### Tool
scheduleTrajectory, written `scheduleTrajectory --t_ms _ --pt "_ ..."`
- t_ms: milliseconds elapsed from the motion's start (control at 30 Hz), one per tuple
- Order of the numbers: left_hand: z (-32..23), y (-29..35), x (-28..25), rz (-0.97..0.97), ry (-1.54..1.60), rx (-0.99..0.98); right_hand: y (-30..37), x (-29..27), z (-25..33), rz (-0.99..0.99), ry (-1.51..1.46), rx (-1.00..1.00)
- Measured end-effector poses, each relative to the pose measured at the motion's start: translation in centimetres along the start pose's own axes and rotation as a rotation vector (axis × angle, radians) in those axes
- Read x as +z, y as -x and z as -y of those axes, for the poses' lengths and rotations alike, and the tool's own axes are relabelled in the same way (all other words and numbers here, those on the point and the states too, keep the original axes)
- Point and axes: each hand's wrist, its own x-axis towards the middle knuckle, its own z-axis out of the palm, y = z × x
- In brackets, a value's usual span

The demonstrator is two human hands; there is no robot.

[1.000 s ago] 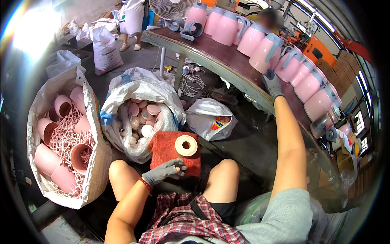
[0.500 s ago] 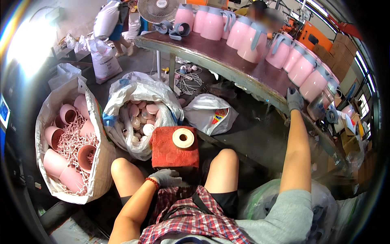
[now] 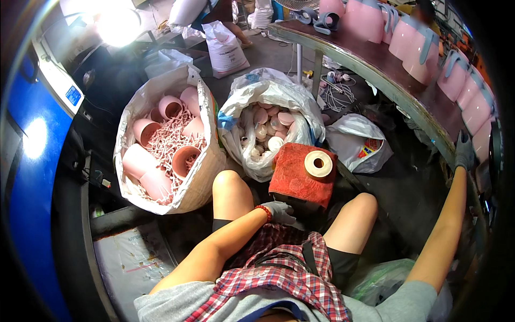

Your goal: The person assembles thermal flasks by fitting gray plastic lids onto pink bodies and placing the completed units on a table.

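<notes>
My left hand (image 3: 280, 212), in a grey work glove, rests over my lap with its fingers loosely extended and nothing in them. Just beyond it stands a block draped in red cloth (image 3: 300, 180), with a cream ring (image 3: 318, 164) lying on top. My right arm reaches far out to the right. The gloved right hand (image 3: 463, 153) is at the table's near edge, its fingers apart, beside a row of pink jugs (image 3: 455, 80) with grey handles. I see nothing held in it.
A white sack (image 3: 210, 185) on the left holds pink cups and many small pink pieces. Beside it, a plastic bag (image 3: 308, 115) contains round pink and white lids. The long table (image 3: 370, 70) runs along the right. Behind, a person stands near a full sack (image 3: 225, 51).
The view has swung left, so everything sits farther right and a blue machine panel appears at the left. The left hand stays over my lap; the right remains by the table edge.
</notes>
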Motion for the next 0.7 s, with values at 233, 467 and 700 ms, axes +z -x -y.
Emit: scheduleTrajectory --t_ms 233,467,700 --pt "-1.8 0.6 -1.5 0.024 0.005 -0.047 -2.1 0.7 0.1 0.203 0.054 0.02" --pt "-1.3 -0.6 -1.1 -0.006 -0.002 -0.008 -5.8 0.5 -2.4 0.314 0.146 0.112" --pt "-2.3 -0.1 -2.4 0.148 -0.011 -0.063 -2.5 -1.9 2.0 0.313 0.235 0.155"
